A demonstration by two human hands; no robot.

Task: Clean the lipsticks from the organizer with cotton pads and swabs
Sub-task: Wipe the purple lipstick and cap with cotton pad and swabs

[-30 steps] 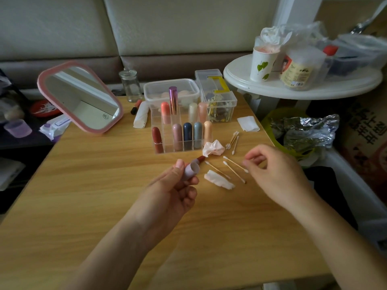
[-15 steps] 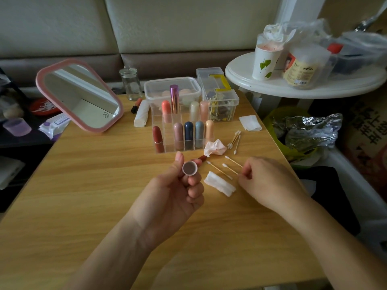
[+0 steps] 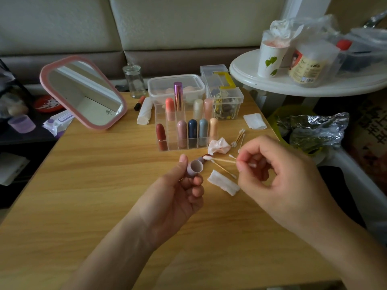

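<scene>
Our left hand (image 3: 176, 201) held a cap (image 3: 196, 168), fingers curled round it. Our right hand (image 3: 278, 178) pinched a swab (image 3: 222, 160), tip near the cap. A crumpled pad (image 3: 218, 145) lay by the organizer (image 3: 171, 146). Many lipsticks (image 3: 192, 130) stood in it, so we guessed most cleaning was left.

We see a mirror (image 3: 83, 93) with a pink frame on a table (image 3: 94, 195) of light wood grain. In the clear organizer (image 3: 171, 135) stand a dark red lipstick (image 3: 160, 132) and a navy lipstick (image 3: 192, 130). The cup (image 3: 270, 61) is white with green leaves; the cap (image 3: 195, 167) is lilac.
</scene>
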